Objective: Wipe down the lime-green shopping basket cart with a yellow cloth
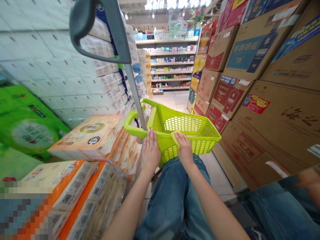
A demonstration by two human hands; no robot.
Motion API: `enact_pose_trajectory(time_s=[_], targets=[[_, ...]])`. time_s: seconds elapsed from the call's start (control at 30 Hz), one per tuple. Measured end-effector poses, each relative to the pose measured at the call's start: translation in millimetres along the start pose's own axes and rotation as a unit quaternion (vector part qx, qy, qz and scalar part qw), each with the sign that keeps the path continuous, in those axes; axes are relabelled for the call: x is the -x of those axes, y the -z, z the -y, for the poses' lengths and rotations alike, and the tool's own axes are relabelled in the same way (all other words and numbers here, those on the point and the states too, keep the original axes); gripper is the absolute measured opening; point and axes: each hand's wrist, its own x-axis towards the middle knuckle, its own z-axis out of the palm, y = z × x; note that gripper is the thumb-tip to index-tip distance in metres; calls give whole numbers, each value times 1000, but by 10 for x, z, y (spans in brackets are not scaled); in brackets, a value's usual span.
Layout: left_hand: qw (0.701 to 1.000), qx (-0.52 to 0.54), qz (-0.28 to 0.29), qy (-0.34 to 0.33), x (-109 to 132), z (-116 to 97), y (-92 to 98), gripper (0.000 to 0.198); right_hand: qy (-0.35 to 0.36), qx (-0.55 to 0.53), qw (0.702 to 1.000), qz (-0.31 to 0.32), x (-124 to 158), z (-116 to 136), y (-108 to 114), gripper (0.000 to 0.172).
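A lime green plastic shopping basket (pixel 200 131) stands on the floor in front of my knees, with nothing visible inside. My left hand (pixel 150 150) lies flat against its near rim, fingers straight and together. My right hand (pixel 184 146) curls its fingers over the same near edge and grips it. A grey pull handle (pixel 100 30) rises from the basket on a metal rod (pixel 136 96) toward the upper left. My jeans-clad leg (pixel 175 200) is below both hands.
Packs of tissue paper in orange and white wrapping (pixel 95 133) are stacked at left, with green packs (pixel 27 130) beyond. Brown cardboard cartons (pixel 275 120) form a wall at right. Shelves of goods (pixel 170 66) close the aisle's far end.
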Motion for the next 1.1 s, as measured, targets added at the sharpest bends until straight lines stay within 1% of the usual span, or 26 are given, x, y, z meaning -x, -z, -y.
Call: enact_pose_trajectory(time_s=[0.1,0.17,0.2,0.23,0.3,0.43,0.5,0.53,0.6,0.67,0.77,0.87,0.93,1.0,1.03,1.1], targets=[[1000,8,-3,2,1,-6,-9,84,-35,36,999,-18,122,-326,120,82],[1000,14,-8,3,1,-10,-17,86,-62,49,996,-28,147,-381,157,81],[1000,17,-11,3,0,-12,-20,86,-74,51,996,-29,135,-344,157,82],[1000,18,-14,3,-2,-13,-22,86,-81,48,995,-27,107,-264,144,82],[1000,19,-17,2,-6,-14,-25,85,-77,29,997,-13,6,-1,89,82],[1000,-2,-14,3,-7,-7,-31,78,-18,-37,999,35,-257,630,-62,81],[1000,-12,-15,5,-3,2,-37,74,7,-61,997,47,-340,812,-108,80],[1000,-13,-16,3,0,8,-41,74,18,-66,996,49,-357,846,-117,79],[1000,-12,-18,-4,6,20,-47,75,37,-62,996,49,-344,796,-110,79],[1000,-9,-19,-9,10,28,-48,77,44,-44,997,43,-283,615,-76,79],[1000,-4,-19,-10,13,28,-37,80,32,-3,999,25,-145,187,14,79],[1000,-3,-15,-10,12,15,-26,83,-5,41,999,1,-3,-255,116,76],[1000,-1,-13,-8,9,5,-26,84,-37,62,997,-17,62,-430,157,75],[1000,2,-13,-3,4,-4,-34,85,-66,70,995,-31,78,-426,152,76],[1000,4,-13,-1,1,-7,-40,85,-73,67,995,-34,63,-350,129,76],[1000,4,-16,3,-4,-10,-52,84,-68,40,997,-26,-11,-75,49,77]])
